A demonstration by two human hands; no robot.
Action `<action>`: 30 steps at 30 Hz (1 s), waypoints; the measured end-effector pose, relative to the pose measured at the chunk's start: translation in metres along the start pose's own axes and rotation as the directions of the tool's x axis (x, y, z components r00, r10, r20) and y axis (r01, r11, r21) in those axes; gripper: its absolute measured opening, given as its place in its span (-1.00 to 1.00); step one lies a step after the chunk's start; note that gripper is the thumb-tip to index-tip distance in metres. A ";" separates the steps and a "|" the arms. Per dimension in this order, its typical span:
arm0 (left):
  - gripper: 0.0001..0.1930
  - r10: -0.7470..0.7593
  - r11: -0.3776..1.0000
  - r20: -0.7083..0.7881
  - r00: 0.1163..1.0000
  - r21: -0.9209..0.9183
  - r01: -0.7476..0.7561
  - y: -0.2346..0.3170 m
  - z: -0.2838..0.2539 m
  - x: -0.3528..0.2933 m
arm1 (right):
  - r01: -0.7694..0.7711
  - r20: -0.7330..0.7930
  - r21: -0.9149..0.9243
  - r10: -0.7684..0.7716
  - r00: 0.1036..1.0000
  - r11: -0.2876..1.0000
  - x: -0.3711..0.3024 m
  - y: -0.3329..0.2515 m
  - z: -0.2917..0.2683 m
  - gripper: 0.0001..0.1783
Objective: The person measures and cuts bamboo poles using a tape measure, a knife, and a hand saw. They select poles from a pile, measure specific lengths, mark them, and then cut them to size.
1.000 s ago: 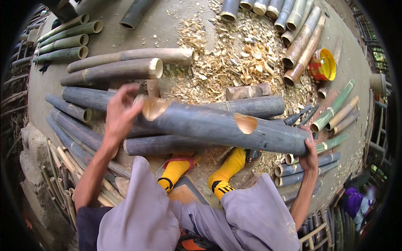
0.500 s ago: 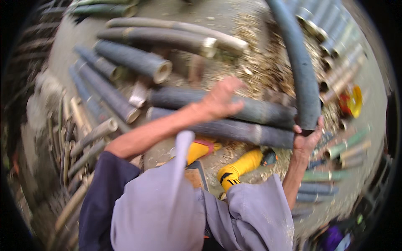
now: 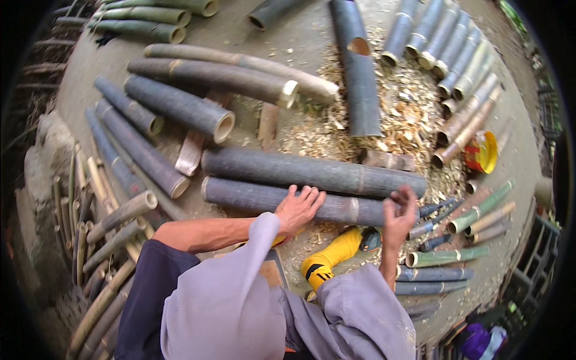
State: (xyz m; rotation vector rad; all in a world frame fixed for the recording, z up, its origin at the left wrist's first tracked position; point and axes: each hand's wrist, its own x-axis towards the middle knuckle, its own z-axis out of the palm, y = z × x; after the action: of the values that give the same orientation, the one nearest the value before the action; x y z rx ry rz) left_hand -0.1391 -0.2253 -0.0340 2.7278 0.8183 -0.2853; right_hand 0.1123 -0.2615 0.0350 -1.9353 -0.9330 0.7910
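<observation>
The ground (image 3: 96,66) is bare packed earth, littered at centre toward one o'clock with pale wood shavings (image 3: 414,120). Thick dark bamboo poles (image 3: 312,171) lie directly on it at centre, with further cut lengths (image 3: 180,108) from nine to twelve o'clock and thinner sections (image 3: 444,48) at one o'clock. A red and yellow tin (image 3: 481,152) rests at three o'clock, and slim green pieces (image 3: 480,210) at four o'clock.

Soft, even daylight with faint shadows; strong fisheye bending, dark vignetted corners, slight blur toward the rim.
</observation>
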 end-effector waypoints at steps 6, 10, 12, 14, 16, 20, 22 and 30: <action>-0.07 0.097 0.962 0.140 0.985 -0.265 -0.056 -0.009 -0.035 0.008 | 0.390 0.467 -0.757 0.017 0.884 0.524 -0.051 0.021 -0.022 0.07; -0.11 0.146 0.959 0.278 0.949 -0.277 -0.066 -0.012 -0.072 -0.001 | 0.551 0.600 -0.705 -0.037 0.799 0.447 -0.053 0.054 -0.040 0.09; -0.15 0.204 0.970 0.329 0.922 -0.194 -0.146 -0.014 -0.100 0.003 | 0.612 0.632 -0.614 -0.154 0.759 0.497 -0.060 0.053 -0.046 0.01; -0.21 0.333 0.942 0.302 0.893 -0.154 -0.299 -0.027 -0.127 0.014 | 0.548 0.603 -0.485 -0.193 0.774 0.682 -0.080 0.058 -0.050 -0.03; -0.29 0.424 0.903 0.218 0.879 -0.181 -0.390 -0.032 -0.160 0.034 | 0.403 0.538 -0.401 -0.144 0.830 0.823 -0.101 0.020 -0.063 -0.13; -0.47 0.270 0.764 -0.368 0.890 -0.481 -0.431 -0.014 -0.193 0.048 | 0.036 0.399 -0.311 0.096 0.912 0.950 -0.101 -0.012 -0.051 -0.18; -0.56 -0.004 0.677 -0.504 0.864 -0.637 -0.369 -0.003 -0.176 0.033 | -0.165 0.390 -0.211 0.238 0.889 0.963 -0.088 -0.007 -0.036 -0.20; -0.32 -0.257 0.868 -0.150 0.955 -0.470 0.160 -0.042 -0.081 -0.002 | -0.098 0.320 -0.167 0.149 0.936 0.981 0.100 -0.042 -0.001 0.01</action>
State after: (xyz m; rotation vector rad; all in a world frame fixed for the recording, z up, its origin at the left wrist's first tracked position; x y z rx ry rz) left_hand -0.1555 -0.1671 0.0342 2.2516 1.0867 0.1438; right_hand 0.1526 -0.1624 0.0540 -2.0425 -1.1032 1.1785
